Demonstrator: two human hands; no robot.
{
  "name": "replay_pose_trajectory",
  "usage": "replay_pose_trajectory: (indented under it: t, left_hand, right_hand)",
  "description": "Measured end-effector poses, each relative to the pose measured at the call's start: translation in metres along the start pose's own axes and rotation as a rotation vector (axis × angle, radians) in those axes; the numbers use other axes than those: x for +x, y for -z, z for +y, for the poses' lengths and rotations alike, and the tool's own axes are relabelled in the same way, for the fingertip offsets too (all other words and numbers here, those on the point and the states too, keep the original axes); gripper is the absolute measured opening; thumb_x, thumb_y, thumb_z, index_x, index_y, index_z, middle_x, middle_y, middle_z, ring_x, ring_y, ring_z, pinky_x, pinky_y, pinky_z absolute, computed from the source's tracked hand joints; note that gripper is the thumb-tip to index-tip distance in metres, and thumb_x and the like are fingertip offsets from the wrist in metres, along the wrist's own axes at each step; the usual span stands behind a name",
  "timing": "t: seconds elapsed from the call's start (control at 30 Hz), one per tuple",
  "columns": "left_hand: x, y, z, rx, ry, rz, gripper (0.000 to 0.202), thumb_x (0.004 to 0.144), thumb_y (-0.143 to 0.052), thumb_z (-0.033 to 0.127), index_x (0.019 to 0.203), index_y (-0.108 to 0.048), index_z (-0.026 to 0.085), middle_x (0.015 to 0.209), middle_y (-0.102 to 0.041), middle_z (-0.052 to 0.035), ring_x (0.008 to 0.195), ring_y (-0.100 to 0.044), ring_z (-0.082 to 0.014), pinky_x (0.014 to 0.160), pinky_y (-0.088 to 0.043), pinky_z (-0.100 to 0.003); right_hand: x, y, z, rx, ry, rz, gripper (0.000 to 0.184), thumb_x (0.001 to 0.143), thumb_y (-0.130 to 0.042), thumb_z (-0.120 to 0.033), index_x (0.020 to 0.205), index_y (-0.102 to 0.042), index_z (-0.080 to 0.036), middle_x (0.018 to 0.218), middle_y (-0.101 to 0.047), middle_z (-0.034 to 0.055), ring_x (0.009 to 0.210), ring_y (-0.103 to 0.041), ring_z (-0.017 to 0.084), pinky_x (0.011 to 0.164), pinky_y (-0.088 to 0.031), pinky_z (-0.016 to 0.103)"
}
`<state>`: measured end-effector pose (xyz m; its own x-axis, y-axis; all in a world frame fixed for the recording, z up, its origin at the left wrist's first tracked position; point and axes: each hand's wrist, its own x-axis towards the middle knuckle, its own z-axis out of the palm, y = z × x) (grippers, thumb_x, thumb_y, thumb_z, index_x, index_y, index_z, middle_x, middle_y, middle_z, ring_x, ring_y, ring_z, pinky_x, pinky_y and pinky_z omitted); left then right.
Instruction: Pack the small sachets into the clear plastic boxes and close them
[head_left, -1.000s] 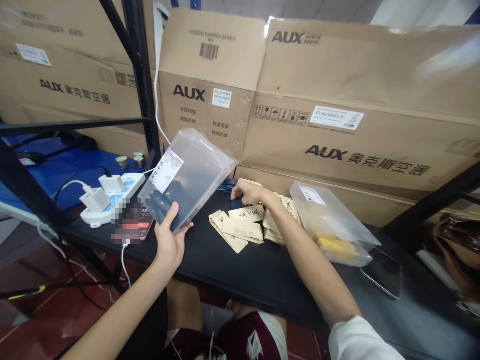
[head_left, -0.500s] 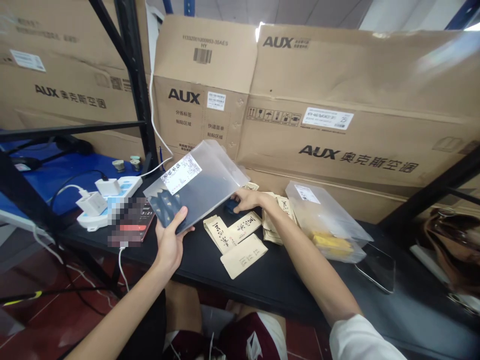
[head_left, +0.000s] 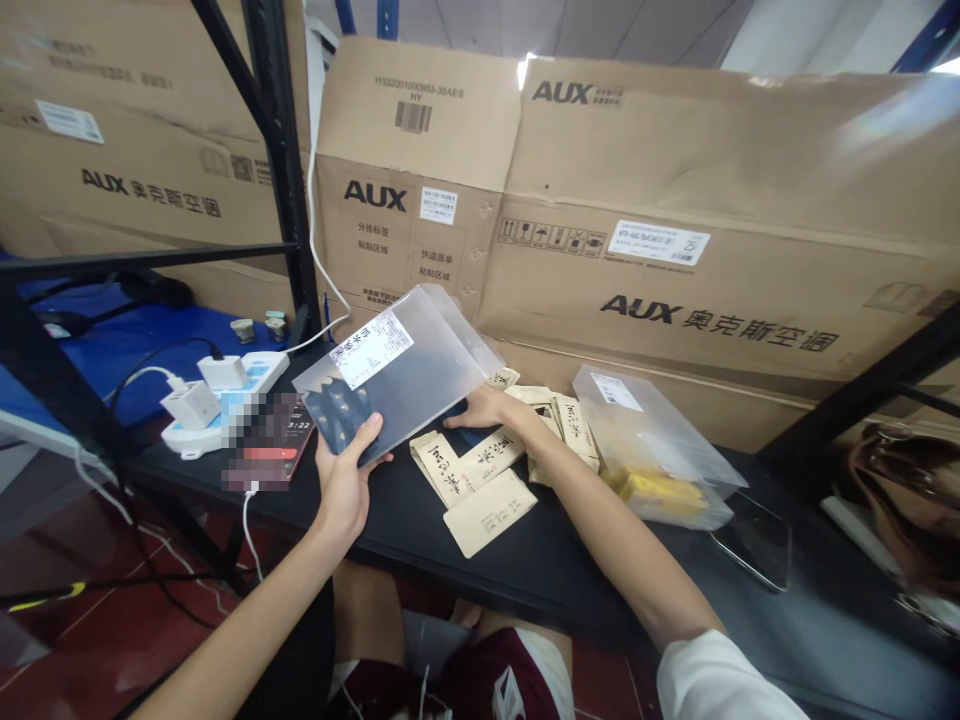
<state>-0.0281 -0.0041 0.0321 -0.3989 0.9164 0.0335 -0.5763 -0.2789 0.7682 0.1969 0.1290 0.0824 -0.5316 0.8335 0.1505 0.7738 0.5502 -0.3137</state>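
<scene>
My left hand (head_left: 345,490) grips the lower edge of a clear plastic bag (head_left: 397,370), which carries a white printed label (head_left: 373,348) and a dark patterned item inside. My right hand (head_left: 484,408) lies low on the black table (head_left: 420,545), palm down over a dark blue item (head_left: 465,436), mostly hidden beneath it. Cream paper sachets with black calligraphy (head_left: 487,512) lie scattered just right of and below that hand. Farther right sits a second clear bag (head_left: 645,445) holding something yellow.
Large AUX cardboard boxes stand along the back, beside black shelf uprights. A white power strip (head_left: 225,410) with chargers and a blurred phone (head_left: 262,442) sit left of my left hand. Another phone (head_left: 752,540) lies on the table's right.
The clear bag has tilted flatter and moved slightly. The cream sachets have spread apart, and my right hand has moved lower, over the dark item.
</scene>
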Motion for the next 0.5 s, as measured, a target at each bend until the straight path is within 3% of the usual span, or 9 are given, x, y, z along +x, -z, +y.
replay_pose_trajectory:
  t: [0.1,0.17,0.27,0.37,0.5]
  left_hand:
    - [0.000,0.000,0.000,-0.004,0.001,0.005,0.054,0.063,-0.102,0.038,0.105,-0.073,0.022,0.103,-0.069,-0.0025,0.078,-0.065,-0.0168,0.057,-0.056,-0.028]
    - [0.000,0.000,0.000,-0.007,0.003,0.008,0.054,0.063,-0.102,0.038,0.106,-0.073,0.022,0.104,-0.070,-0.0026,0.079,-0.065,-0.0170,0.057,-0.056,-0.028]
    - [0.001,0.000,-0.001,-0.016,0.006,0.011,0.055,0.063,-0.102,0.037,0.107,-0.072,0.023,0.104,-0.070,-0.0023,0.080,-0.065,-0.0176,0.058,-0.056,-0.029]
    - [0.001,0.000,0.000,-0.028,0.011,0.015,0.055,0.061,-0.103,0.035,0.106,-0.072,0.023,0.100,-0.070,-0.0018,0.079,-0.066,-0.0179,0.058,-0.056,-0.029]
    - [0.000,0.000,0.000,-0.023,0.012,0.012,0.054,0.061,-0.103,0.035,0.103,-0.072,0.022,0.098,-0.069,-0.0015,0.077,-0.065,-0.0175,0.058,-0.056,-0.029]
  right_hand:
    - [0.001,0.024,0.007,0.081,0.005,0.161,0.046,0.081,-0.081,-0.024,0.126,-0.075,-0.018,0.129,-0.078,0.0124,0.116,-0.074,0.031,0.105,-0.060,0.045]
    - [-0.002,0.051,0.016,0.167,0.002,0.325,0.055,0.082,-0.071,-0.025,0.137,-0.068,-0.018,0.138,-0.073,0.0148,0.117,-0.073,0.031,0.100,-0.061,0.046]
    - [-0.015,0.091,0.028,0.552,0.054,0.601,0.071,0.071,-0.072,-0.029,0.141,-0.064,-0.023,0.139,-0.071,0.0132,0.097,-0.074,0.026,0.076,-0.064,0.041]
    - [-0.030,0.113,0.024,0.817,0.151,0.610,0.071,0.061,-0.082,-0.025,0.131,-0.069,-0.029,0.131,-0.075,0.0075,0.084,-0.071,0.022,0.063,-0.059,0.034]
    - [-0.039,0.114,0.001,0.847,0.243,0.522,0.068,0.058,-0.088,-0.022,0.124,-0.073,-0.029,0.130,-0.076,0.0070,0.087,-0.071,0.022,0.058,-0.057,0.032]
